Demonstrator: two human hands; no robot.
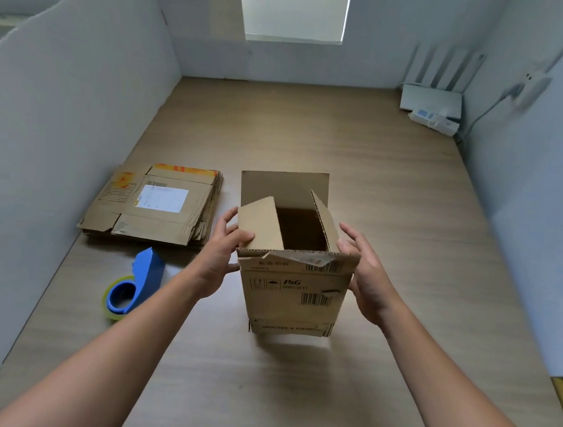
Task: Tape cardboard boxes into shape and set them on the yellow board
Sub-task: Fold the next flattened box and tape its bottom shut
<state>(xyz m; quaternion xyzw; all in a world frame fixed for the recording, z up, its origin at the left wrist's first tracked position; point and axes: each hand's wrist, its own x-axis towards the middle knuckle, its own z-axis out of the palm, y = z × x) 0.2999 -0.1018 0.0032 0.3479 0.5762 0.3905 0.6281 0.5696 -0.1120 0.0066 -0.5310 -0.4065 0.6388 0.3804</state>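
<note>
box [295, 290]: matt corrugated cardboard | table [392, 224]: smooth wood-grain | dispenser [145, 276]: blue plastic

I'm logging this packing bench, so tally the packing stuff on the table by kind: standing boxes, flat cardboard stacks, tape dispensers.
Standing open box: 1
Flat cardboard stack: 1, sheets uncountable
Blue tape dispenser: 1
Total: 3

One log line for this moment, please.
box upright, top open | left hand grips left flap | right hand against right side | tape dispenser on table
</note>
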